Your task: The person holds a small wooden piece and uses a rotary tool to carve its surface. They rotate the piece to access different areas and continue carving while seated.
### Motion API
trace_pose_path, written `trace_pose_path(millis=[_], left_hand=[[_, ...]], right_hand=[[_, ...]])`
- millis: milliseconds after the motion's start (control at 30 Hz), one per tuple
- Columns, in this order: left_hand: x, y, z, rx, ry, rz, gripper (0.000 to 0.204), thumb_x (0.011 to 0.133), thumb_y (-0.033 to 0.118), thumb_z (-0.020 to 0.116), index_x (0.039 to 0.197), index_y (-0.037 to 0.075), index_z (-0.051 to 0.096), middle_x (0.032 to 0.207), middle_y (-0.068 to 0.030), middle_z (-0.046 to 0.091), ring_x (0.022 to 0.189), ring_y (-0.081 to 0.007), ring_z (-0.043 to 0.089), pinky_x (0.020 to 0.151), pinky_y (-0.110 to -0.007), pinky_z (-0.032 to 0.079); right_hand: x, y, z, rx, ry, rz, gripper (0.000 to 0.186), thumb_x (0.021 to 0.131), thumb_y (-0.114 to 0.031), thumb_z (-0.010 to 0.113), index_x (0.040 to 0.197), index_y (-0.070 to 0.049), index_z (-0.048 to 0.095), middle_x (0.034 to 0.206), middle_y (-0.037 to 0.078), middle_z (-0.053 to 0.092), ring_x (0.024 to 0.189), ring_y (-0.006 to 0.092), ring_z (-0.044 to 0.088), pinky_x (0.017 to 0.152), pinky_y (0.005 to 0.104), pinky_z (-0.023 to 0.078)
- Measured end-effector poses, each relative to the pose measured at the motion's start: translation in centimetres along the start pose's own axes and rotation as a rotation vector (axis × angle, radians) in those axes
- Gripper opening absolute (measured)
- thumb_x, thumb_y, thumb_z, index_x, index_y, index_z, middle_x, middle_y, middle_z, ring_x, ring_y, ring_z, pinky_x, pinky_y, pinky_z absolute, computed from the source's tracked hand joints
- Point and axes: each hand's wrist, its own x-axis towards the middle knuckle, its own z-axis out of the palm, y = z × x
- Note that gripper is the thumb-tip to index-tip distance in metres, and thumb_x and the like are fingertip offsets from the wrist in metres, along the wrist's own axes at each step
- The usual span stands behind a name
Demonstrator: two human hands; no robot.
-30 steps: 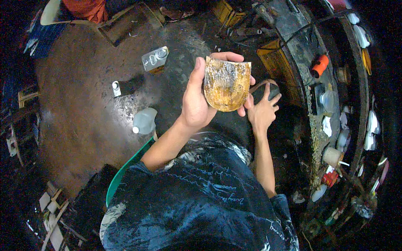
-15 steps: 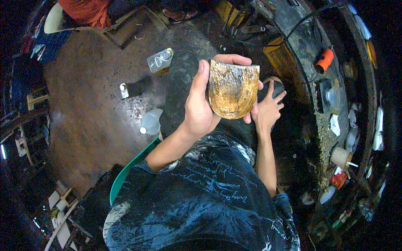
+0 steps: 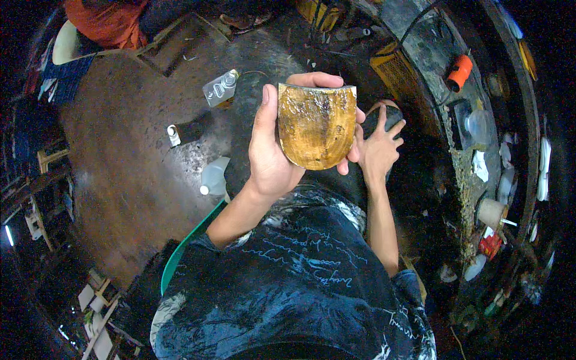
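Observation:
My left hand (image 3: pixel 267 153) grips a thick U-shaped piece (image 3: pixel 318 129) that looks like a shoe heel. Its broad face is turned up, with a yellow-brown, glossy, glue-like coating; white glints show along the straight upper end. The thumb lies along the left edge and the fingers wrap behind it, with their tips showing at the top and right. Holding nothing, my right hand (image 3: pixel 379 150) rests on my right knee with its fingers spread. The underside of the piece is hidden.
A translucent jug (image 3: pixel 214 176), a small white-topped container (image 3: pixel 174 135) and a clear plastic container (image 3: pixel 221 89) are on the floor at left. An orange cylinder (image 3: pixel 459 73) lies on the right-hand ledge (image 3: pixel 441 45). A yellow crate (image 3: pixel 393 69) stands beyond my knee. Another person's orange clothing (image 3: pixel 111 21) shows far left.
The heel-shaped piece has shifted a little left in view and tilted, so its coated face shows more evenly. My right hand stays on the knee.

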Motion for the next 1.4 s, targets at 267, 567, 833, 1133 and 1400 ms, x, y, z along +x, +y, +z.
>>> trace_pose_path(millis=[267,567,833,1133,1400], left_hand=[[-0.09,0.22,-0.04,0.037,0.019,0.016,0.082,0.109,0.074,0.024,0.148,0.006,0.048,0.121,-0.0322,0.068,0.077,-0.0409,0.075,0.054,-0.043,0.063],[-0.05,0.19,0.10,0.072,0.021,0.036,0.083,0.109,0.074,0.025,0.148,0.005,0.048,0.121,-0.0319,0.069,0.077,-0.0398,0.075,0.055,-0.043,0.063],[-0.18,0.13,-0.14,0.102,0.011,0.049,0.083,0.110,0.073,0.025,0.149,0.004,0.048,0.122,-0.0323,0.069,0.078,-0.0402,0.074,0.056,-0.044,0.062],[-0.17,0.00,-0.08,0.087,0.011,0.064,0.081,0.111,0.072,0.024,0.148,0.004,0.049,0.120,-0.0304,0.070,0.080,-0.0388,0.075,0.058,-0.043,0.063],[-0.18,0.02,0.19,0.037,-0.005,0.060,0.081,0.112,0.070,0.020,0.146,0.002,0.049,0.116,-0.0274,0.072,0.080,-0.0336,0.075,0.059,-0.039,0.063]], right_hand=[[0.04,-0.01,0.44,-0.031,0.042,-0.016,0.089,0.095,-0.063,0.071,0.169,-0.030,0.036,0.166,0.038,0.034,0.123,0.0588,0.060,0.076,0.0607,0.065],[0.11,0.06,0.59,-0.042,0.067,-0.022,0.089,0.095,-0.064,0.071,0.169,-0.031,0.035,0.166,0.038,0.034,0.122,0.0589,0.060,0.075,0.0595,0.065],[0.08,0.16,0.66,-0.029,0.054,-0.020,0.089,0.095,-0.064,0.071,0.169,-0.031,0.034,0.165,0.039,0.034,0.123,0.0598,0.060,0.075,0.0598,0.065],[0.08,0.17,0.94,-0.038,0.074,-0.019,0.089,0.094,-0.065,0.071,0.169,-0.031,0.035,0.165,0.038,0.035,0.123,0.0586,0.060,0.076,0.0593,0.065],[0.16,0.13,0.89,-0.054,0.061,-0.009,0.089,0.094,-0.065,0.071,0.168,-0.031,0.036,0.165,0.036,0.035,0.122,0.0572,0.060,0.076,0.0592,0.065]])
